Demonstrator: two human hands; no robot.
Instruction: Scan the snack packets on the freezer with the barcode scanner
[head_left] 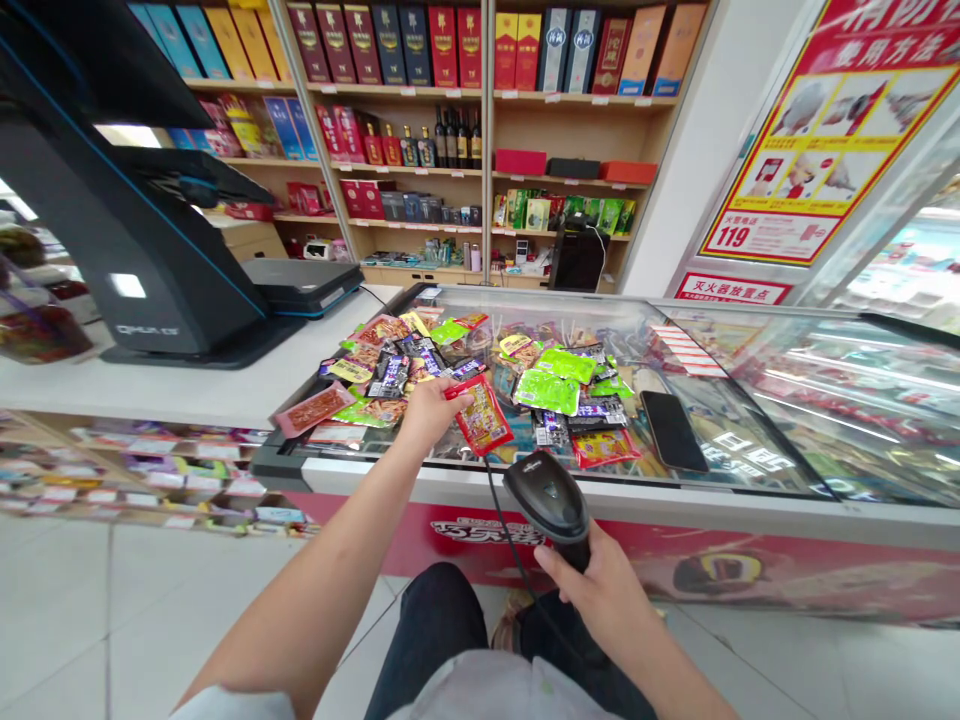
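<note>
A shop's glass-topped freezer counter (750, 400) carries a heap of small snack packets (540, 385). The left hand (427, 412) pinches a red foil snack packet (484, 418) by its top edge, hanging just above the glass. The right hand (600, 590) clenches a black handheld barcode scanner (547, 497) just below it. The glossy packet may slip or tilt, spoiling the scan.

Left arm: bare, extended forward. Left hand (429, 408): back up, fingers (452, 404) curled and pinched closed at the tips. Right arm: bare, bent, held low. Right hand (600, 588): fist-like wrap, thumb above the fingers.
</note>
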